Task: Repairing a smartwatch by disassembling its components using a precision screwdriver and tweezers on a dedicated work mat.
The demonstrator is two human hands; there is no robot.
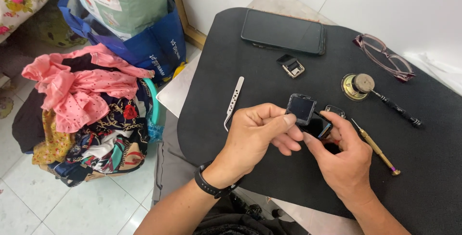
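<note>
Head view, going left to right: a heap of pink and patterned clothes (86, 114) fills a basket on the tiled floor, beside the black mat (269, 167) that covers the work surface. White tweezers (234, 101) lie on the mat, long axis running from near to far. The left hand (252, 139), a black band at its wrist, pinches a small square screen (301, 109) between thumb and forefinger, tilted up with its face toward the camera. The right hand (339, 160) grips the dark watch body (318, 127) just beneath it, touching the screen. Farther right lie a brass-handled screwdriver (376, 148) and eyeglasses (385, 58).
</note>
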